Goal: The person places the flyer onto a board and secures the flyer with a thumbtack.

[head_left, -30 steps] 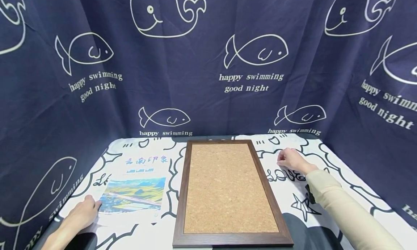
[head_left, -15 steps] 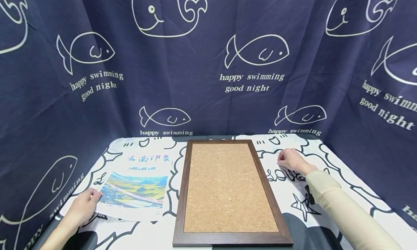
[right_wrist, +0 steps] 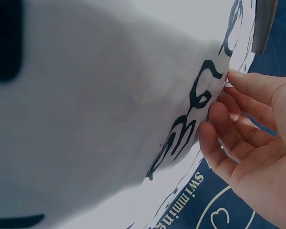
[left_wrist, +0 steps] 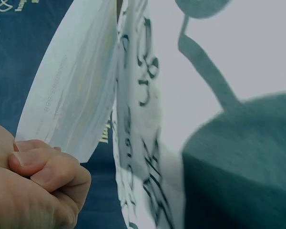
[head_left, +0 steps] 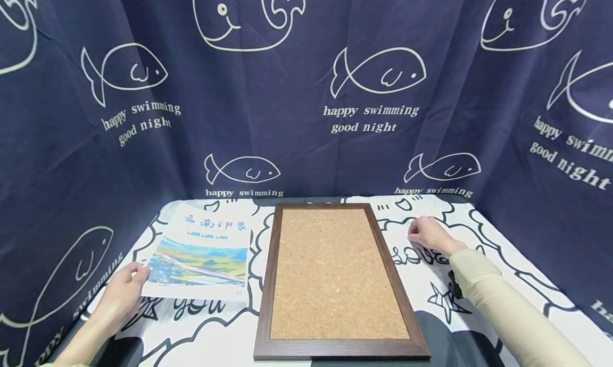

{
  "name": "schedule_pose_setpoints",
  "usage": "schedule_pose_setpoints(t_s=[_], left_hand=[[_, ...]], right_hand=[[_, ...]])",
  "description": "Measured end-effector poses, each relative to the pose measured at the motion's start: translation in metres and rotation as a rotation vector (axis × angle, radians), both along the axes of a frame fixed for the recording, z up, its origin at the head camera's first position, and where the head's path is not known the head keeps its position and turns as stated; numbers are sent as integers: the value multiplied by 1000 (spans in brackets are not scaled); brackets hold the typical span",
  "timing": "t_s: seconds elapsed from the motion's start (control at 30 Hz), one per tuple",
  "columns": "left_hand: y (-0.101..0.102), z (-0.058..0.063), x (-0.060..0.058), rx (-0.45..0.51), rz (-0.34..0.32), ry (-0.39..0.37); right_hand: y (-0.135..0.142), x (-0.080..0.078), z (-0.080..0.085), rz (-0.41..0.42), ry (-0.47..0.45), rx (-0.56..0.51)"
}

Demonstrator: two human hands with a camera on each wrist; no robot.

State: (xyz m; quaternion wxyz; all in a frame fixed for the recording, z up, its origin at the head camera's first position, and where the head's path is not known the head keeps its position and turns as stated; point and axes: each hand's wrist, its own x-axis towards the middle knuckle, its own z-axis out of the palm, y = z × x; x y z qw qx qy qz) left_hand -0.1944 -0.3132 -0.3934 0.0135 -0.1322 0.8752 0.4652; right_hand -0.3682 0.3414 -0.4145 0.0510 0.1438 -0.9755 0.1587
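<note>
My left hand [head_left: 125, 291] pinches the left edge of a poster [head_left: 203, 263] between thumb and fingers. The poster shows a colourful landscape under blue-violet characters. In the left wrist view the poster [left_wrist: 69, 81] bends upward from the curled fingers of the left hand [left_wrist: 40, 176]. To its right lies a framed cork board [head_left: 337, 274] with a dark brown frame. Beyond the board's right side, my right hand [head_left: 435, 236] is low over the tablecloth, fingers loosely bent. In the right wrist view, the right hand [right_wrist: 257, 124] has thumb and index tips together; I cannot tell what the small pale spot there is.
A white tablecloth [head_left: 210, 340] with black line drawings covers the table. Navy curtains [head_left: 306, 90] printed with white fish and whales enclose its back and sides. A beige sleeve [head_left: 507, 303] covers the right forearm.
The left hand has moved upward in the head view and lifted the poster's near edge, uncovering lettering on the cloth below. The right hand and cork board have hardly moved.
</note>
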Motion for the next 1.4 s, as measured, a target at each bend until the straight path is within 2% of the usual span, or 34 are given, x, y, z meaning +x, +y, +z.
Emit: schedule_pose_setpoints(t_s=[0.4,0.67,0.93,1.4], left_hand=[[22,20,-5,-55,53,147],[34,33,-9,-18,70,200],[52,37,-11,76,29,238],[99,37,-16,113,12,237]], right_hand=[[-1,0,1,-4,22,14],[-4,2,1,-12,17,16],[-3,2,1,-12,21,18],[2,-4,-5,-23,12,17]])
